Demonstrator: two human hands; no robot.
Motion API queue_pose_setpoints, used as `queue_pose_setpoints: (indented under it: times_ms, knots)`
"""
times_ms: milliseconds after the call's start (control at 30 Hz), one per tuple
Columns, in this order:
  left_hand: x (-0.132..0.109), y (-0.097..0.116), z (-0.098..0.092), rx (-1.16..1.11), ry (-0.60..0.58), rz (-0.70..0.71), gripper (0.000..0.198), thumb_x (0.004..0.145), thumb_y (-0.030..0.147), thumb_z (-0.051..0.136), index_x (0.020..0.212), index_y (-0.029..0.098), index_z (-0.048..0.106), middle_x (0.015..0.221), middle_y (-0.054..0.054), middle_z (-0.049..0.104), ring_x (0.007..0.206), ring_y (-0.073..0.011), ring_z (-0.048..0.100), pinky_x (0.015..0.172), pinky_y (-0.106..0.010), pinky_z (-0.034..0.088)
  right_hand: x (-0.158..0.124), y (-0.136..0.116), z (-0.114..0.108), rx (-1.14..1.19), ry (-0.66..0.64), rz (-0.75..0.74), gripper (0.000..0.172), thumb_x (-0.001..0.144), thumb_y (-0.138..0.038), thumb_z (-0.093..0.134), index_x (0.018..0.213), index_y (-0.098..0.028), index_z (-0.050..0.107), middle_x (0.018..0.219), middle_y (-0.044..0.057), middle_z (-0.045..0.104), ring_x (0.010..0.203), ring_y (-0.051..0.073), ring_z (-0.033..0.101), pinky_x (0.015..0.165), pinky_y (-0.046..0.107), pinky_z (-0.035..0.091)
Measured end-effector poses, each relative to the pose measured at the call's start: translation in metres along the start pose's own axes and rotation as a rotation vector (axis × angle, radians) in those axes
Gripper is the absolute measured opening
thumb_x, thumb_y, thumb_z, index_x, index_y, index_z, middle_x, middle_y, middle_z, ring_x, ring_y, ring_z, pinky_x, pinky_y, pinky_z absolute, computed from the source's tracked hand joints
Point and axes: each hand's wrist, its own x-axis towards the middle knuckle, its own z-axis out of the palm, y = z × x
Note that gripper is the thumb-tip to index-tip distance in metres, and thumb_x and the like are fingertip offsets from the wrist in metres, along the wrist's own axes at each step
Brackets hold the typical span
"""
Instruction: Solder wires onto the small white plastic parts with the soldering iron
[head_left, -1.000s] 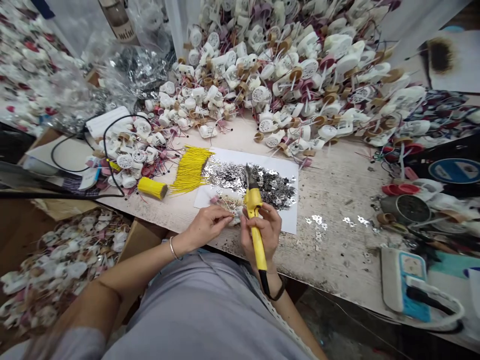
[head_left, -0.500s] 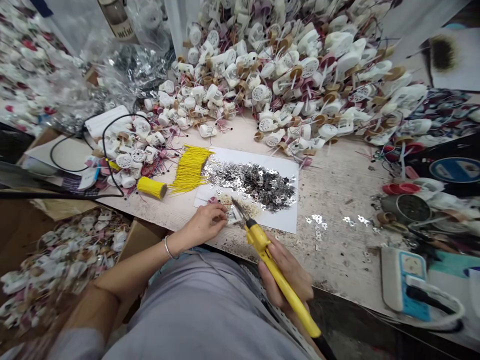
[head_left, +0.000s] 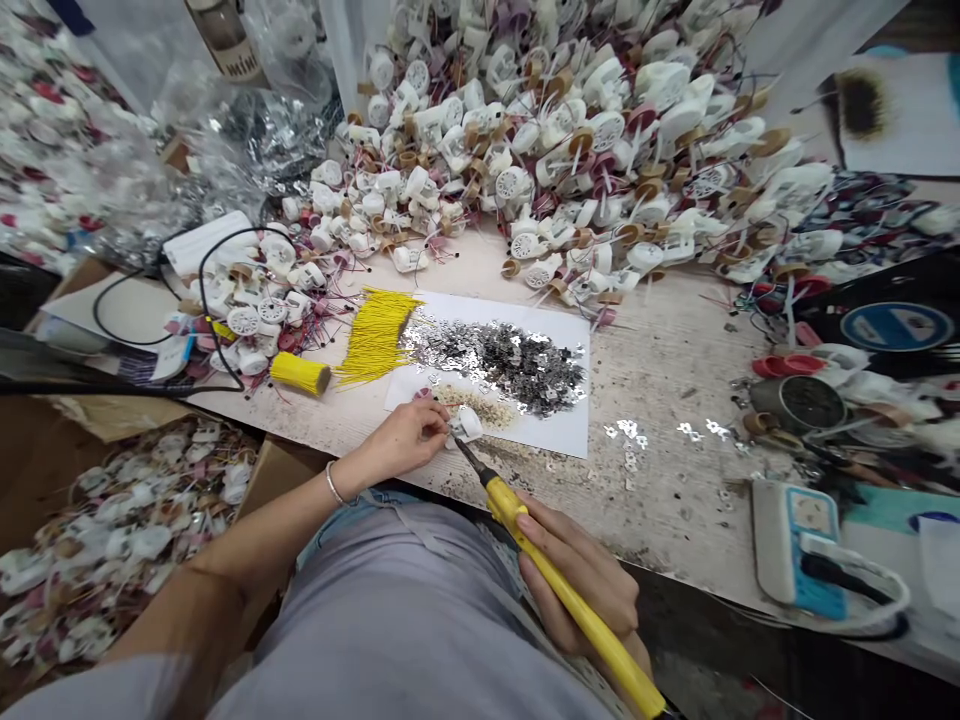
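My left hand [head_left: 405,440] pinches a small white plastic part [head_left: 467,424] with thin wires at the edge of a white paper sheet [head_left: 559,430]. My right hand [head_left: 577,570] grips a yellow-handled soldering iron [head_left: 559,585], whose metal tip [head_left: 465,453] reaches the underside of the white part. A tan granular pile [head_left: 472,405] lies just beyond my left fingers. Silver metal terminals [head_left: 502,365] are spread across the sheet. A bundle of cut yellow wires [head_left: 377,335] lies at the sheet's left edge, and a tied yellow wire bundle [head_left: 300,373] rests further left.
A large heap of white plastic parts with wires [head_left: 525,150] fills the back of the scarred bench [head_left: 675,400]. A power strip [head_left: 787,545] sits at lower right, a cardboard box of parts [head_left: 127,530] at lower left, and a black cable [head_left: 210,300] runs at left.
My right hand has dropped from above the part toward my lap, laying the iron over at a slant with its tip on the part. The white part now shows clearly beside my left fingers.
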Motion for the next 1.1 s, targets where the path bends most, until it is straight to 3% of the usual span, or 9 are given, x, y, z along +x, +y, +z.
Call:
queue_pose_setpoints:
  times_ms: [433,633,733,900,1000,1100]
  knots:
    - [0.002,0.001,0.000,0.053,-0.053,-0.001,0.014,0.077,0.010,0.057,0.066,0.015,0.066,0.092,-0.007,0.066,0.086,-0.0163,0.062,0.085,-0.030,0.049,0.006,-0.006,-0.003,-0.047,-0.005,-0.021,0.052,0.076,-0.002,0.057,0.126,-0.016,0.056,0.124,0.011,0.062,0.104,0.023,0.066,0.083,0.032,0.061]
    - [0.004,0.004,0.000,0.070,-0.058,0.000,0.017,0.075,0.009,0.057,0.061,0.015,0.063,0.086,-0.004,0.065,0.084,-0.0154,0.062,0.092,-0.031,0.047,0.009,-0.010,-0.010,-0.081,-0.096,0.020,0.049,0.077,-0.003,0.057,0.125,-0.016,0.057,0.120,0.012,0.065,0.105,0.022,0.066,0.085,0.032,0.060]
    - [0.005,0.005,0.000,0.075,-0.055,-0.007,0.018,0.075,0.009,0.055,0.060,0.016,0.063,0.086,-0.004,0.066,0.083,-0.0151,0.062,0.092,-0.031,0.047,0.008,-0.008,-0.008,-0.061,-0.018,0.036,0.046,0.078,-0.005,0.057,0.122,-0.016,0.059,0.117,0.012,0.066,0.102,0.024,0.067,0.082,0.033,0.061]
    - [0.005,0.009,-0.001,0.097,-0.051,-0.020,0.018,0.073,0.009,0.055,0.059,0.016,0.063,0.084,-0.004,0.067,0.081,-0.0160,0.062,0.085,-0.031,0.049,0.015,0.007,0.021,-0.061,0.265,0.076,0.051,0.074,-0.006,0.064,0.123,-0.019,0.054,0.124,0.010,0.062,0.107,0.025,0.065,0.081,0.036,0.062]
    - [0.005,0.009,-0.001,0.099,-0.057,-0.037,0.017,0.074,0.009,0.055,0.060,0.016,0.064,0.086,-0.005,0.067,0.081,-0.0168,0.062,0.079,-0.029,0.050,0.032,0.021,0.048,-0.010,0.233,0.183,0.018,0.076,-0.004,0.062,0.087,-0.019,0.062,0.126,0.007,0.057,0.107,0.021,0.063,0.085,0.036,0.060]
    - [0.004,0.008,-0.002,0.085,-0.059,-0.033,0.017,0.075,0.009,0.057,0.061,0.016,0.064,0.087,-0.005,0.068,0.082,-0.0167,0.063,0.080,-0.028,0.049,0.047,0.036,0.069,-0.061,0.262,0.089,0.015,0.077,-0.005,0.063,0.080,-0.019,0.058,0.125,0.007,0.053,0.109,0.020,0.061,0.083,0.032,0.060]
